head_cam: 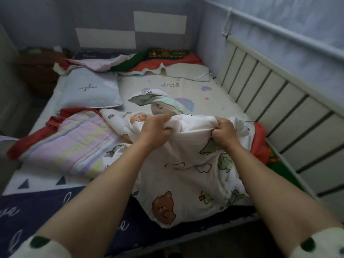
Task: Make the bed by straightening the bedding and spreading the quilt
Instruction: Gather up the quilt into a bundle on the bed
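Both hands, left (154,130) and right (224,133), grip the bear-print quilt (186,174) on the bed (214,94).

The bed carries a pale printed sheet (214,90) and is bounded on its right by a white slatted side rail (279,112). On the sheet lie:
- a pale blue rectangular pillow (89,92), upper left
- a pastel-striped quilted blanket with red border (74,144), left
- a white bear-print quilt (186,174), bunched at centre
- a navy lettered cover (46,207), along the near edge
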`<state>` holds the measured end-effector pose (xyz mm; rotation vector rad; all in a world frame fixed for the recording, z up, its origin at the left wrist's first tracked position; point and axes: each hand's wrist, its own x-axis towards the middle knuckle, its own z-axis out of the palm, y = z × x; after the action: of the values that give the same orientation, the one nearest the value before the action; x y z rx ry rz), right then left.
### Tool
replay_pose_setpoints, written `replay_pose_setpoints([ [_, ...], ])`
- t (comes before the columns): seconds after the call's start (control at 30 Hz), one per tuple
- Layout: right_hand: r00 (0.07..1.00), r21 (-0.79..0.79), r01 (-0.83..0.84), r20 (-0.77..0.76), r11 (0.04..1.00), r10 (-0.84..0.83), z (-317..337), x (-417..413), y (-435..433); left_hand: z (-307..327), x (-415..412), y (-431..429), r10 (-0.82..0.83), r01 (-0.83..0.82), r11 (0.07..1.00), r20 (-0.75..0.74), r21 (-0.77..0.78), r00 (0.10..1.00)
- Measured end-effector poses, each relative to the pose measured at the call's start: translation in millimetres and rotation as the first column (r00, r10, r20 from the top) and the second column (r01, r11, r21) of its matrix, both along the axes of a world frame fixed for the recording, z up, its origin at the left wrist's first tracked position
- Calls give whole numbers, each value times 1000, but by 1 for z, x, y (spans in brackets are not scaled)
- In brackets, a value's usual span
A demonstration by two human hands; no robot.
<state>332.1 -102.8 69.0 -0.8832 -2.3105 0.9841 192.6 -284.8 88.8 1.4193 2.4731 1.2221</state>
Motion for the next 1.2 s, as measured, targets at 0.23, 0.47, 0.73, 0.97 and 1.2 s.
replay_pose_setpoints([
  [0.23, 991, -130, 90, 107, 987, -76, -41, 77, -24, -37, 58, -20, -107, 130, 979, 149, -156, 983],
  [0.47, 973, -124, 65, 228, 990, -35, -87, 85, -21, -95, 50, -25, 27, 26, 958, 180, -285, 983],
  [0.73, 859, -34, 336, 420, 941, -292, -109, 65, 10, -129, 2, -19, 375, -272, 877, 210, -396, 903],
  [0.97, 843, -281, 326, 519, 903, -143, -143, 32, 66, -166, -42, 18, 502, -264, 776, 308, -572, 808],
  [1.2, 795, -332, 305, 604, 893, -47, -200, -26, 103, -224, -76, 50, 525, -212, 788, 451, -578, 722],
])
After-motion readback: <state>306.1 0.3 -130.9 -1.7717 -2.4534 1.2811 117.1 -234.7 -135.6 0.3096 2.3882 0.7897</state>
